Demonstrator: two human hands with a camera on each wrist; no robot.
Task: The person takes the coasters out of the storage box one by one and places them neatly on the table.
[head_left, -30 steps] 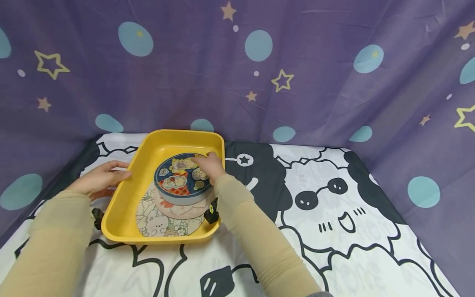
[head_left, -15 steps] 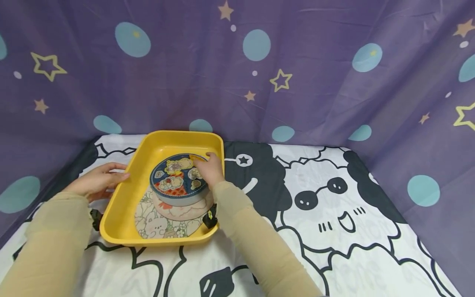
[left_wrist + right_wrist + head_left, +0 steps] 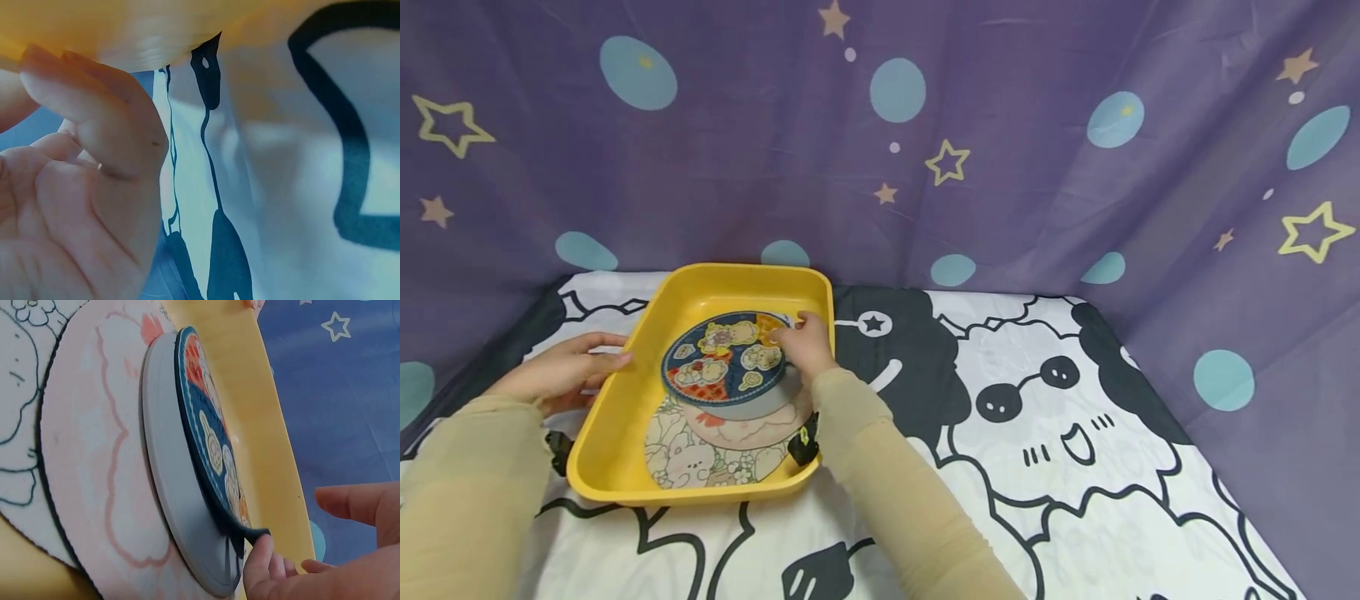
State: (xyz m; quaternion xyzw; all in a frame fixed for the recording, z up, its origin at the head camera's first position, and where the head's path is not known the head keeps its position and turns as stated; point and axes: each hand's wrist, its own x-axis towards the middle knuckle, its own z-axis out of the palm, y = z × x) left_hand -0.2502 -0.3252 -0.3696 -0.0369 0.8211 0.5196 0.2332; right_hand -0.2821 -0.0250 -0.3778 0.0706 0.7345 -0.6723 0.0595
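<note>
A yellow tray (image 3: 617, 417) holds a stack of round pieces. On top, a dark blue round mat (image 3: 700, 329) printed with cartoon bears lies over a grey disc (image 3: 172, 475). Beneath that are a pink round mat (image 3: 81, 444) and a pale round mat with line drawings (image 3: 681, 462). My right hand (image 3: 805, 346) pinches the blue mat's right edge, which bends upward in the right wrist view. My left hand (image 3: 561, 371) touches the tray's left side near the rim, fingers loosely bent; in the left wrist view its fingertips lie against the tray's outside.
A white cloth (image 3: 1120, 533) with black cartoon drawings covers the table. Behind and at the right stands a purple curtain (image 3: 1037, 200) with stars and blue ovals. Black devices are strapped at both wrists.
The blue mat has slid left over the grey disc, with my right hand on its edge. The left hand stays at the tray. The whole head view has shifted slightly.
</note>
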